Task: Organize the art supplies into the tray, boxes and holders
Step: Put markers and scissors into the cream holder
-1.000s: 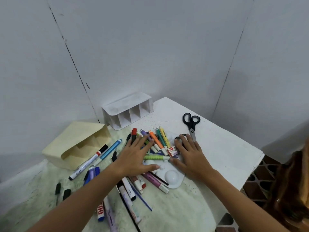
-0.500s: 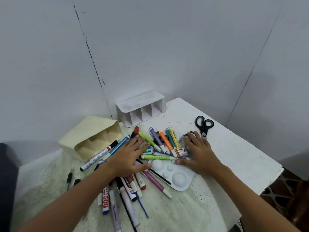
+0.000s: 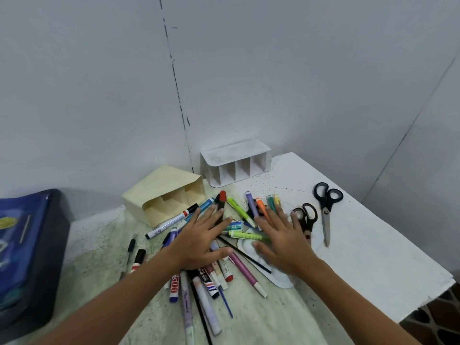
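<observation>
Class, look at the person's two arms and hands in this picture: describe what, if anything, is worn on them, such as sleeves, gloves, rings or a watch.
Both forearms are bare as far as the frame shows; no sleeve reaches into view. The left hand and right hand wear no gloves. No ring, watch or bracelet shows on the fingers or wrists. The fingernails look short and unpainted, though the picture is slightly blurred there.

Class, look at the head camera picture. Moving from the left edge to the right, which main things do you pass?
Blue case → cream holder → left hand → right hand → the scissors lying apart on the white table.
</observation>
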The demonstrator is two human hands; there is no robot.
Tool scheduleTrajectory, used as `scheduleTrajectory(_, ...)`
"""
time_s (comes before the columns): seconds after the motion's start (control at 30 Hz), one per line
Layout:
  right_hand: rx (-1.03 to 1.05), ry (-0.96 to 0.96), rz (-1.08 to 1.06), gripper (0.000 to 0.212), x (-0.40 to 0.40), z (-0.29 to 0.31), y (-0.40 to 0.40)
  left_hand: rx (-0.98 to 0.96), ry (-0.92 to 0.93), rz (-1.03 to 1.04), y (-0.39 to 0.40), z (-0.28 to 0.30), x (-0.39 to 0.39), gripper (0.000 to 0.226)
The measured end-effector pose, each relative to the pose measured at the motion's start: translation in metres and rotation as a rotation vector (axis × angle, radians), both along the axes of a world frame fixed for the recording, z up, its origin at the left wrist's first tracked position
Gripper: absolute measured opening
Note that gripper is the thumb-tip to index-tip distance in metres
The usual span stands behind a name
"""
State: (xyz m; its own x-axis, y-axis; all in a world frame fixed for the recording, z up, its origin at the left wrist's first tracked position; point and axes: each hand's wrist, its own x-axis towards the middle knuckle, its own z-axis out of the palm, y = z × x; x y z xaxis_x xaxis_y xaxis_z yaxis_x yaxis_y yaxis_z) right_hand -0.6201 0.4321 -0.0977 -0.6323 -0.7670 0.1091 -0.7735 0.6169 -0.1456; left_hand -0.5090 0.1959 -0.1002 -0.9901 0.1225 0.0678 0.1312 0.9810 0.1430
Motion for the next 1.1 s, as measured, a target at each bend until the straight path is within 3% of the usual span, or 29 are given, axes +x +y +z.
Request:
scheduleTrajectory(0.17, 0.003, -0.038, -0.052, 0.083, -0.005, -0.005, -0.002, -0.011, -0.015, 0.027, -0.003, -0.003, 0.009, 0.082)
scheduleTrajectory(0.37, 0.031, -0.073, -0.104, 0.096, -0.004, 0.008, -0.005, 0.009, -0.088, 0.033, -0.005, -0.001, 0.011, 0.089)
scheduleTrajectory(0.53, 0.161, -0.106, -0.136, 0.076, -0.002, 0.033, -0.019, 0.057, -0.272, 0.021, -0.009, 0.029, 0.011, 0.075)
scheduleTrajectory(0.6, 0.147, -0.120, -0.157, 0.059, -0.001, 0.046, -0.030, 0.078, -0.210, 0.012, -0.014, 0.042, 0.012, 0.069)
scheduleTrajectory(0.7, -0.046, -0.185, -0.131, 0.048, 0.003, 0.062, -0.050, 0.083, 0.083, 0.080, -0.030, 0.061, 0.018, 0.058)
scheduleTrajectory(0.77, -0.195, -0.308, -0.071, 0.044, 0.005, 0.071, -0.067, 0.092, 0.247, 0.211, -0.049, 0.073, 0.020, 0.057)
scheduleTrajectory(0.83, -0.310, -0.479, -0.022, 0.044, 0.004, 0.078, -0.088, 0.075, 0.286, 0.389, -0.072, 0.083, 0.018, 0.069)
scheduleTrajectory(0.97, -0.434, -0.685, 0.047, 0.051, -0.007, 0.084, -0.136, -0.044, -0.054, 0.646, -0.104, 0.084, 0.001, 0.095)
scheduleTrajectory(1.1, -0.416, -0.770, 0.103, 0.058, -0.026, 0.075, -0.163, -0.113, -0.178, 0.685, -0.110, 0.072, -0.015, 0.090)
